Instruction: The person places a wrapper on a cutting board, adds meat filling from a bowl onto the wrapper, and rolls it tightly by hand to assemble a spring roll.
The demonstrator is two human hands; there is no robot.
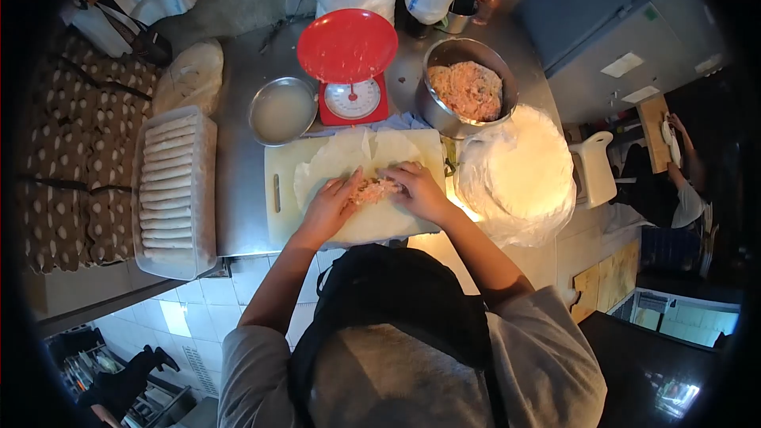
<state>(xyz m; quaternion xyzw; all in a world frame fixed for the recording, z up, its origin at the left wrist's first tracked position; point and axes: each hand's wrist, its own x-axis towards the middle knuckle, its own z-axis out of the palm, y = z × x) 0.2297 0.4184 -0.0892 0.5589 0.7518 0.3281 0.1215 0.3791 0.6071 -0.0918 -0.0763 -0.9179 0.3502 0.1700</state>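
A pinkish strip of minced meat filling lies across a thin pale wrapper sheet on the cutting board. My left hand presses its curved fingers against the strip's left end. At the right end, my right hand has its fingers bent round the meat. The undersides of the fingers are hidden. Just beyond the board stand a red kitchen scale with a tilted-looking pan and a metal bowl of cloudy liquid. A deep metal pot holds more minced filling.
A plastic container of several white rolls sits left, beside stacked egg trays. To the right lies a plastic-wrapped stack of pale sheets. Other people are at far right and lower left.
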